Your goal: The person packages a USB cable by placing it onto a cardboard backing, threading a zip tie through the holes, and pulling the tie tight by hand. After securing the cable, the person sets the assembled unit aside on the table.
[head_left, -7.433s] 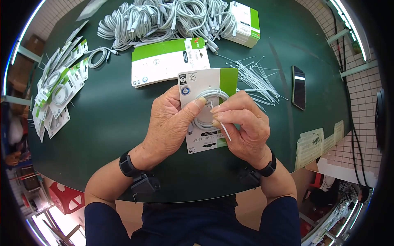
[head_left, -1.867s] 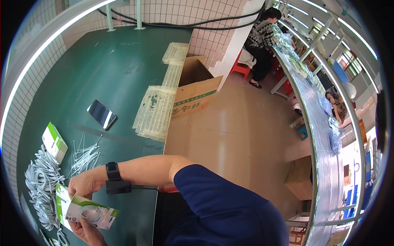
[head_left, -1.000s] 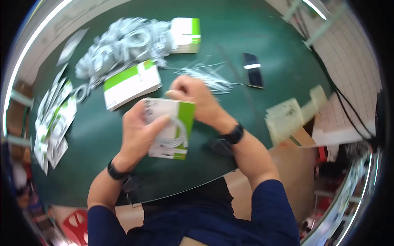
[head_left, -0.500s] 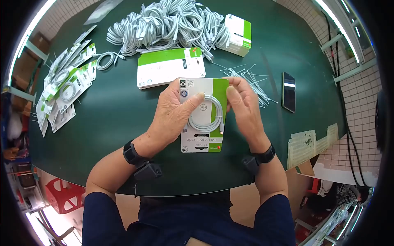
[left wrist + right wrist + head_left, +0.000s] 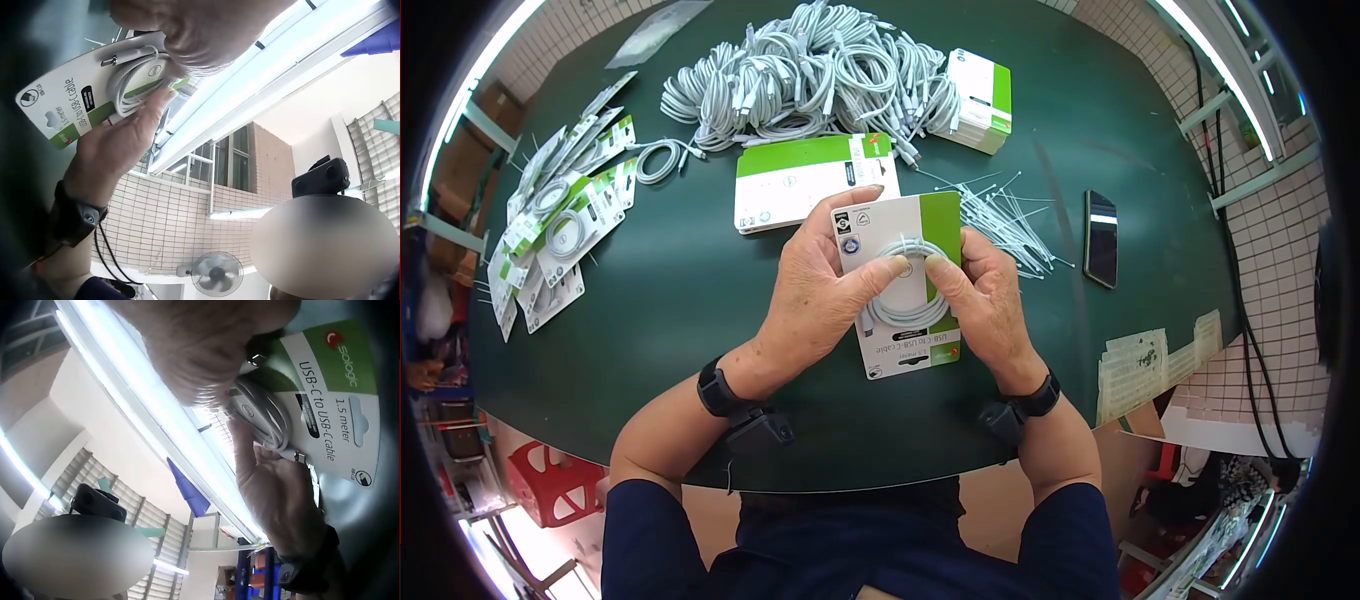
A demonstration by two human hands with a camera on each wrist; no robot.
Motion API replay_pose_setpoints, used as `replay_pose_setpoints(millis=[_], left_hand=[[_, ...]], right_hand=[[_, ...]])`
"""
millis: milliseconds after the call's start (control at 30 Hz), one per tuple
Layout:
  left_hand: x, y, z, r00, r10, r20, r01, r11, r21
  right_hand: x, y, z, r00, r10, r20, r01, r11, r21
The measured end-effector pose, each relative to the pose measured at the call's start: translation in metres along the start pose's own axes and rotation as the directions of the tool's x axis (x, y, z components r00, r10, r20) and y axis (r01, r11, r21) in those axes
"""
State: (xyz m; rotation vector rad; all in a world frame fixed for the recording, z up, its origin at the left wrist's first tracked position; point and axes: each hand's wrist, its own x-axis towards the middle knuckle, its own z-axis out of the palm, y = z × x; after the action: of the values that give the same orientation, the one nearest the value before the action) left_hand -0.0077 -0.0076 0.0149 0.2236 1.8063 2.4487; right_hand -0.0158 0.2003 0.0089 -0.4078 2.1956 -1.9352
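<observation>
A white and green card (image 5: 907,354) is held upside down above the table, a coiled white cable (image 5: 893,317) lying against its front. My left hand (image 5: 815,290) grips the card's left side, thumb on the top of the coil. Opposite it, my right hand (image 5: 992,315) pinches the card's right edge with its thumb on the coil, near the left thumb. Fingers behind the card are largely hidden. In the left wrist view the printed card (image 5: 62,94) and coil (image 5: 125,87) show between both hands; the right wrist view shows the card (image 5: 331,412) too.
Behind the hands lie a stack of cards (image 5: 800,184), a heap of coiled cables (image 5: 800,75) and a second card stack (image 5: 978,90). White zip ties (image 5: 1012,225) and a phone (image 5: 1102,240) are to the right. Carded cables (image 5: 560,225) pile at the left.
The right hand has closed in from beside the card, and its thumb now presses on the coil. The card is slightly tilted compared with half a second ago.
</observation>
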Motion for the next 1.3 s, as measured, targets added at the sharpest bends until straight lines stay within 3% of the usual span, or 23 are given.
replay_pose_setpoints(millis=[233,400,500,533,633,733,900,933,1000,1167,1300], left_hand=[[-0.004,0.0,0.002,0.995,0.104,0.001,-0.104,0.995,0.001],[-0.005,0.002,-0.002,0.996,-0.091,0.024,0.093,0.98,-0.176],[0.001,0.0,-0.004,0.976,-0.206,0.068,0.216,0.934,-0.283],[0.003,-0.005,-0.003,0.986,-0.162,0.03,0.165,0.949,-0.268],[0.003,-0.013,0.003,0.997,-0.074,-0.037,0.063,0.97,-0.236],[-0.004,-0.011,0.007,0.992,0.118,-0.046,-0.117,0.993,0.012],[-0.02,-0.024,0.021,0.965,0.26,-0.046,-0.255,0.963,0.093],[-0.022,-0.022,0.018,0.954,0.296,0.045,-0.295,0.909,0.295],[-0.025,-0.018,0.013,0.92,0.305,0.246,-0.391,0.669,0.632],[-0.025,-0.038,0.021,0.947,0.292,0.131,-0.311,0.747,0.588],[-0.022,-0.047,0.022,0.983,0.173,0.054,-0.175,0.834,0.523]], right_hand=[[-0.007,0.0,0.009,0.99,-0.125,-0.062,0.123,0.992,-0.022],[-0.006,-0.007,0.011,0.994,-0.106,-0.029,0.107,0.993,0.051],[-0.001,-0.001,0.014,1.0,-0.009,-0.012,0.013,0.947,0.321],[-0.001,0.001,0.014,1.0,-0.001,-0.015,0.006,0.947,0.323],[-0.001,0.007,0.015,0.993,-0.05,-0.105,0.054,0.998,0.035],[-0.003,0.006,0.014,0.986,-0.083,-0.145,0.087,0.996,0.023],[-0.001,0.002,0.011,0.965,-0.116,-0.236,0.133,0.99,0.056],[-0.001,0.003,0.01,0.961,-0.116,-0.25,0.134,0.989,0.06],[0.0,0.004,0.008,0.963,-0.105,-0.25,0.122,0.991,0.054],[0.001,0.01,0.015,0.958,-0.04,-0.284,0.096,0.978,0.185],[0.004,0.021,0.02,0.943,-0.051,-0.328,0.11,0.98,0.164]])
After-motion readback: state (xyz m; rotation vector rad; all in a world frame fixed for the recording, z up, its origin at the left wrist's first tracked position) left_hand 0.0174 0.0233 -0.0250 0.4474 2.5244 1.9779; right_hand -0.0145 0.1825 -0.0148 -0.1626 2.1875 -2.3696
